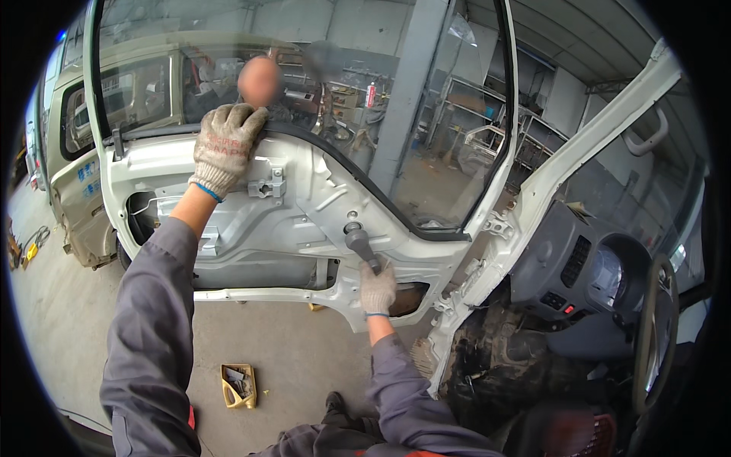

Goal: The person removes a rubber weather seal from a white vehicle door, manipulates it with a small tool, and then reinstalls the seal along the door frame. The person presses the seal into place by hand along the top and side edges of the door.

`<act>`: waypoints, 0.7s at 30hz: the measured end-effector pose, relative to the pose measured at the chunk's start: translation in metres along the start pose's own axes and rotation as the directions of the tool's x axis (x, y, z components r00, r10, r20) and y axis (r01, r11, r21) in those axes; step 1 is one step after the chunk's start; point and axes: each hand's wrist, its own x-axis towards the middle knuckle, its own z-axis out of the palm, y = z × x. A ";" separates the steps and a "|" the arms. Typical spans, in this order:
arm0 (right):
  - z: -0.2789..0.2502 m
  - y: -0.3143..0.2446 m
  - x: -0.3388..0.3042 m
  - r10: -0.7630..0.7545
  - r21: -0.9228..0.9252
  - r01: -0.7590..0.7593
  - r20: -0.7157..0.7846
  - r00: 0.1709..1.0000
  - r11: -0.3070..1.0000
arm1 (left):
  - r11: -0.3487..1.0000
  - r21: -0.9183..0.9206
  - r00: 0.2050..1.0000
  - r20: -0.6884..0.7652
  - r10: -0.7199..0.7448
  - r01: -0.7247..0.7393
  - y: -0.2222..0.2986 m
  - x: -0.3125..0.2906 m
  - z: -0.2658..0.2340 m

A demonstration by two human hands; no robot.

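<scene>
An open white vehicle door (304,175) stands before me, its inner trim off and its bare metal panel showing. My left hand (226,148), in a grey-white work glove with a blue cuff edge, is closed over the door's upper edge at the bottom of the window glass (304,46). My right hand (378,289), also gloved, grips the knob end of a dark window crank handle (360,242). The crank's other end sits at a round hole in the panel. My right fingers are partly hidden.
A yellow cut-open jug (240,402) with small parts stands on the concrete floor. Right of the door are the cab's dashboard (548,263) and steering wheel (656,335). Through the glass show a grey post (411,91), shelves (472,107) and a person (259,84). A beige vehicle body (76,183) stands left.
</scene>
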 end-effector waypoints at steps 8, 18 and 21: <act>-0.015 -0.003 0.016 -0.094 -0.419 0.211 0.283 0.955 0.883 | 0.999 0.011 0.999 -0.013 -0.030 0.031 0.000 -0.001 0.004; 0.037 -0.151 -0.036 -0.376 0.211 0.328 0.259 0.889 0.921 | 1.000 0.010 1.000 0.001 -0.006 0.006 0.001 0.002 0.001; 0.018 -0.174 -0.023 -0.448 0.195 0.411 0.223 0.866 0.891 | 1.000 0.008 1.000 0.011 -0.018 0.018 0.006 0.000 -0.003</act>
